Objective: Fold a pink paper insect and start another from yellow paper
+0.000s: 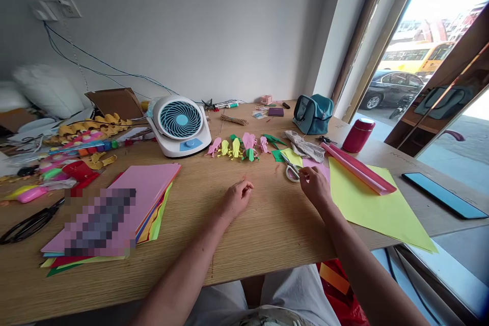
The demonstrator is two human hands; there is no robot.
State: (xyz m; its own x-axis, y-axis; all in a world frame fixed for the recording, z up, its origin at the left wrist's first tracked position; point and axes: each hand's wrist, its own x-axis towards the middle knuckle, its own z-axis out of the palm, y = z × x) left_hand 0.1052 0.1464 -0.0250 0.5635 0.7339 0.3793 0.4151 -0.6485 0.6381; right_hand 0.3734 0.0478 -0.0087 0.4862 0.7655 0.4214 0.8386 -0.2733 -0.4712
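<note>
My left hand point(237, 198) rests on the wooden table point(260, 234) with its fingers curled together; whether anything is inside cannot be seen. To the right, my right hand point(315, 186) is at the handles of the scissors point(292, 172), fingers bent, and its grip on them is unclear. Pink paper point(319, 168) lies partly behind that hand. Beyond both hands stands a row of folded paper figures, among them a yellow one point(236, 148), a pink one point(249, 141) and a green one point(250, 154).
A stack of coloured paper point(148, 183) lies left, near black scissors point(28, 224). Behind are a white fan point(181, 122) and a teal bag point(313, 114). Yellow sheets point(367, 209), a pink roll point(359, 170), a red flask point(358, 136) and a tablet-like slab point(445, 194) are right.
</note>
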